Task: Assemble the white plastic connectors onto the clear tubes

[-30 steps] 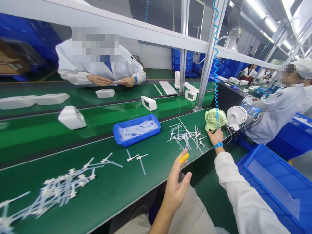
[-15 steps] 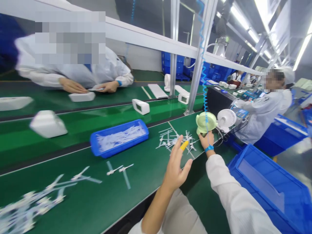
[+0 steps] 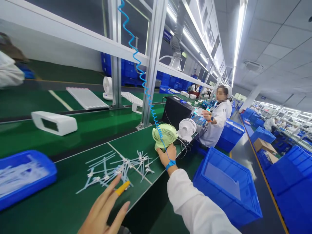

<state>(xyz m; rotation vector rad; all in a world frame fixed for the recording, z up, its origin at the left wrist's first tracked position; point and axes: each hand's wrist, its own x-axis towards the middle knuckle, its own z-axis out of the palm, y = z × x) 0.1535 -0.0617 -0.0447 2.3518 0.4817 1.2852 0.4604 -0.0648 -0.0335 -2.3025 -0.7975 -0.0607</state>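
Green fan sits mid-frame, just right of centre, near the front edge of the tabletop. Right hand has it low, at the base: grip clamped on the fan, thumb to the left side. Probably held there to steady it and keep fingers off the grille, which faces up. Can't tell if the base rests on the surface; the hand hides it.

Blue coiled cord hangs from upper centre, crosses in front of the fan toward the blue wristband. Looks like an anti-static tether.

White fan just beside it, upper right, loose cables below.

Left hand, bottom centre: grip apart, fingers spread, holding nothing visible, nearest the strip pile. Yellow finger cover on one finger, likely protection. Pile is heaped loose within reach, likely for easy picking.

Blue tray at left edge, walls keeping more strips together. White housing lies on the belt behind. Blue crate lower right, below tabletop level. Co-worker farther along, upper right.
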